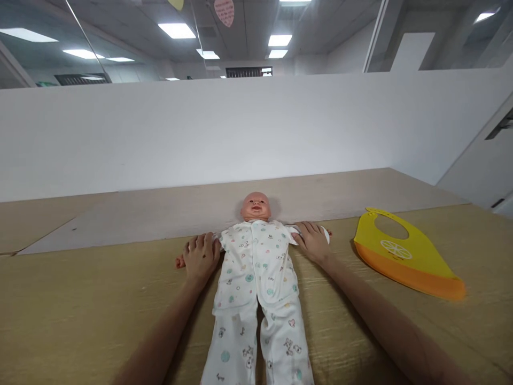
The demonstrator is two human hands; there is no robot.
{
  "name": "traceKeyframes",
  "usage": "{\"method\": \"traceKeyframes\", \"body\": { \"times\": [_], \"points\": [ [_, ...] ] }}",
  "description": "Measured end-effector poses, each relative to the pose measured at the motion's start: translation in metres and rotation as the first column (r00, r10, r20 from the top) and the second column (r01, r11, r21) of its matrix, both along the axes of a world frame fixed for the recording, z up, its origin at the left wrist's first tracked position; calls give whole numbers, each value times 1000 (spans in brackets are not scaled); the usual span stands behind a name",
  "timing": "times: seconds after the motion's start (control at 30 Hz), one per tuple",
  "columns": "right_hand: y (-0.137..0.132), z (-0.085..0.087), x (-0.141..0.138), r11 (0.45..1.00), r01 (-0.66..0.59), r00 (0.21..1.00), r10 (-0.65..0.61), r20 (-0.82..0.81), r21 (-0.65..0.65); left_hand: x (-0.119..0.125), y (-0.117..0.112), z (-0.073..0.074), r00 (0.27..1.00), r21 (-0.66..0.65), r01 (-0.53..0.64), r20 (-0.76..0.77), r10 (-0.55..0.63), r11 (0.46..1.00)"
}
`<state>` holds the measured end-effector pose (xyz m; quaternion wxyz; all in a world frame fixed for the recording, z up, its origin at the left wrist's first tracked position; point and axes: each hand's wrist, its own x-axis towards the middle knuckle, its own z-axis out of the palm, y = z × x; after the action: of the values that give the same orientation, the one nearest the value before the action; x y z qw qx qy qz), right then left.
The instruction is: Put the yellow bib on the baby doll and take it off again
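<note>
Left forearm (160,334), right forearm (385,326) reach far | left hand (201,258), right hand (313,241) open, resting on the arms of the baby doll (255,278) | doll lies face-up, centred on the tan table (80,305) | yellow-orange silicone bib (406,256) lies right | risk: hand pressure could shift the doll towards the bib

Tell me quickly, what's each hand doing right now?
Left hand: open, flat on the baby doll's sleeve.
Right hand: open, flat on the other sleeve.
</note>
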<state>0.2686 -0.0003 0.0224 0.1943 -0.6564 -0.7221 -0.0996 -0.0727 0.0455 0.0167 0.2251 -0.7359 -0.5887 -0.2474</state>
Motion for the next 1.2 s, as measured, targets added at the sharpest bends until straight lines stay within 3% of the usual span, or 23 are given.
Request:
{"method": "traceKeyframes", "body": {
  "times": [0.23, 0.67, 0.8, 1.0, 1.13, 1.2],
  "points": [
    [7, -4, -3, 992, 129, 987, -129, 98, 10, -7, 25, -2, 999, -50, -42, -32, 40, 998],
    [51, -3, 9, 995, 86, 963, -94, 253, 43, -1, 61, 1, 999, -23, -40, -13, 40, 999],
    [72, -8, 13, 993, 98, 958, -110, 264, 58, -2, 64, -1, 999, 68, -42, 3, 42, 997],
    [77, -13, 12, 983, 68, 962, -110, 252, 169, -6, 43, -4, 979, 153, 198, 24, -204, 968],
    [45, -14, 7, 952, 29, 977, -90, 192, 303, -18, 6, -5, 939, 133, 343, -55, -339, 930],
    [23, -15, 6, 938, -3, 986, -56, 160, 345, -24, -18, -4, 877, 59, 475, -116, -467, 878]
  ]
}}
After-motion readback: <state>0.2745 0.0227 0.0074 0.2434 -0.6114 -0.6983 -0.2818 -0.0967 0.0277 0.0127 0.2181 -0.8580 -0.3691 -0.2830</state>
